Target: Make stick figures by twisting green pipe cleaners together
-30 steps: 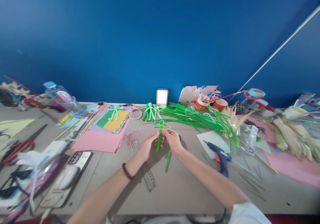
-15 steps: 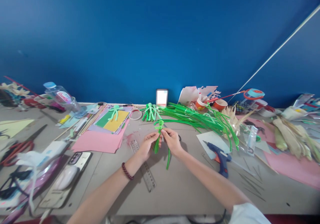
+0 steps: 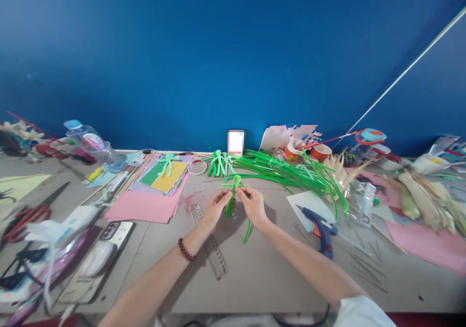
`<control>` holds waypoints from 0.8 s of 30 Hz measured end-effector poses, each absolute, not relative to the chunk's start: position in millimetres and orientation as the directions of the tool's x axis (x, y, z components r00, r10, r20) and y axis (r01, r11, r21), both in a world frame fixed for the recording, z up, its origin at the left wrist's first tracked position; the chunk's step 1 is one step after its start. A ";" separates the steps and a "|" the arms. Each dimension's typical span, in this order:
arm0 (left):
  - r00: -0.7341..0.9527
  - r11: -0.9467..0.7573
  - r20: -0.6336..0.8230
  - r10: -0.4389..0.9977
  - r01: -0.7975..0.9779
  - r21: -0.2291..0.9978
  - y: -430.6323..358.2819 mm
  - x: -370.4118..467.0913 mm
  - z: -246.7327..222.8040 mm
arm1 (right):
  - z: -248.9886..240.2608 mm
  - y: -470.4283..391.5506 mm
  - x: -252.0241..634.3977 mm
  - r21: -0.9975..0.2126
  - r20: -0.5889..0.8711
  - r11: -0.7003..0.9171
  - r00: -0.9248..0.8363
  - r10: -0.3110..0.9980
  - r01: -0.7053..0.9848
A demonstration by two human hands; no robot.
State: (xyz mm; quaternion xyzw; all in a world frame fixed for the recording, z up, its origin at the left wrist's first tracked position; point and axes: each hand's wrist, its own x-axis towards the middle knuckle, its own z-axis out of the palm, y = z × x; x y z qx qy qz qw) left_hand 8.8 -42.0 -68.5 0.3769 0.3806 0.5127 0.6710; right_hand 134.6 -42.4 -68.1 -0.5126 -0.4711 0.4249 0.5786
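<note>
A small green pipe-cleaner figure (image 3: 236, 180) is held upright between both hands, its round head and thin side arms showing above the fingers. My left hand (image 3: 218, 204) pinches its body from the left, and green stems hang below the fingertips. From the right, my right hand (image 3: 254, 205) pinches the same figure at its middle. One loose green stem (image 3: 247, 233) hangs down under my right hand. Behind the hands, finished-looking green figures (image 3: 219, 163) stand by the wall, beside a long heap of green pipe cleaners (image 3: 276, 167).
A metal ruler (image 3: 216, 259) lies below my left hand. Pink paper (image 3: 141, 208), a phone (image 3: 78, 285) and scissors (image 3: 27, 220) are at the left. On the right are a blue glue gun (image 3: 324, 232), paper cups (image 3: 321, 151) and corn husks (image 3: 422, 198).
The figure's side arms now stretch out wider. Both hands have shifted slightly upward, and the hanging stem has moved a little right.
</note>
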 end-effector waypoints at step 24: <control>0.293 0.376 -0.248 0.923 -0.554 0.743 -40.9 7.2 -71.2 | -81.3 -26.9 139.9 -0.967 -0.107 -0.095 0.036 0.994 -0.235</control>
